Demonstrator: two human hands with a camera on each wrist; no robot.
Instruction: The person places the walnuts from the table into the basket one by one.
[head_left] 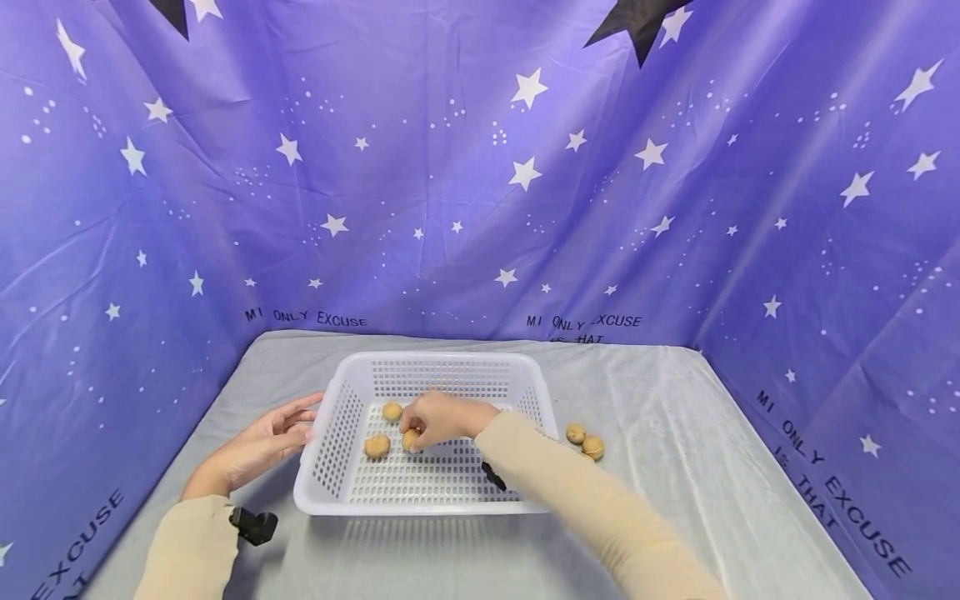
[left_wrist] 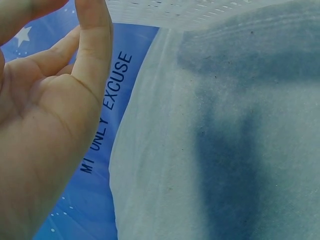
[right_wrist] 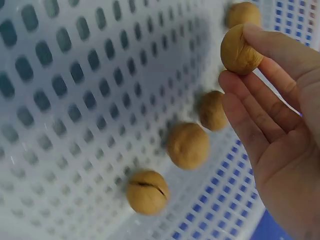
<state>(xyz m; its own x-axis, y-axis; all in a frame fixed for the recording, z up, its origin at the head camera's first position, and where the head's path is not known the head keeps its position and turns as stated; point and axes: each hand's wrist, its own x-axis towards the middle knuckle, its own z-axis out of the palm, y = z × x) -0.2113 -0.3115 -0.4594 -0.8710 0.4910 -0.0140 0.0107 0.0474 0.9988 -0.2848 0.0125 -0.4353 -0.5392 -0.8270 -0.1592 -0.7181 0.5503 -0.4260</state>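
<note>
A white perforated basket (head_left: 442, 360) stands on the cloth-covered table. My right hand (head_left: 414, 432) reaches into it and pinches a walnut (right_wrist: 239, 50) at its fingertips (right_wrist: 235, 85), just above the basket floor. Several more walnuts lie loose in the basket, among them one (head_left: 377, 446) to the left of the hand and one (head_left: 392, 411) farther back. In the right wrist view they lie in a row (right_wrist: 187, 145) on the basket's floor (right_wrist: 75, 75). My left hand (head_left: 288, 427) is at the basket's left wall, fingers relaxed, holding nothing.
Two walnuts (head_left: 575, 432) (head_left: 592, 447) lie on the grey tablecloth (head_left: 675, 433) just right of the basket. A purple star-printed backdrop (head_left: 480, 167) closes in the table at the back and both sides. The left wrist view shows the table's edge (left_wrist: 117, 150).
</note>
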